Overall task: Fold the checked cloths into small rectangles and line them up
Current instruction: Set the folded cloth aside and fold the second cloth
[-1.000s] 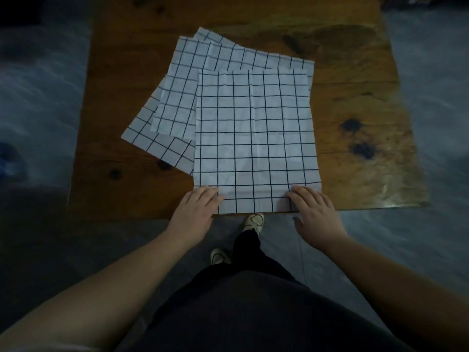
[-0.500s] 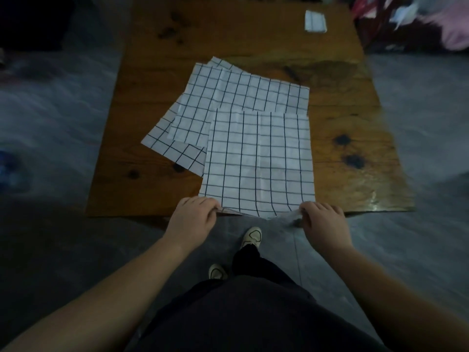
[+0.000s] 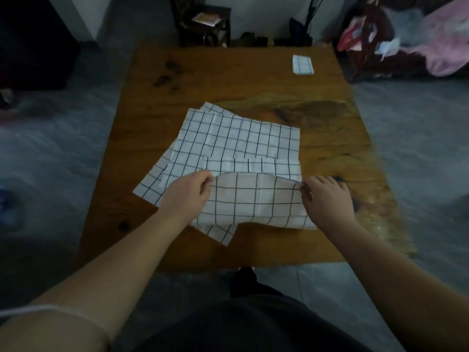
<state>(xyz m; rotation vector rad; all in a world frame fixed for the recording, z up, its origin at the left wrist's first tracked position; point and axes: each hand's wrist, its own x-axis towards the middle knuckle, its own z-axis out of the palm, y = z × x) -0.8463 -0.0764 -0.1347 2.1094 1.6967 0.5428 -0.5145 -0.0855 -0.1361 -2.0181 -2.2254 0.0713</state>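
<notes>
- The left hand (image 3: pixel 189 196) pinches one corner of the top cloth (image 3: pixel 256 199), with thumb and fingers clamped on the fabric.
- That cloth lies near the middle of the wooden table (image 3: pixel 228 80), its held edge raised and doubled back over the rest of it.
- Under and beyond it, the spread cloths (image 3: pixel 228 138) overlap flat on the table.
- The right hand (image 3: pixel 327 201) pinches the other corner, its fingers curled tight on it.
- A small folded cloth (image 3: pixel 302 64) sits near the table's far right corner, well apart from the others.
</notes>
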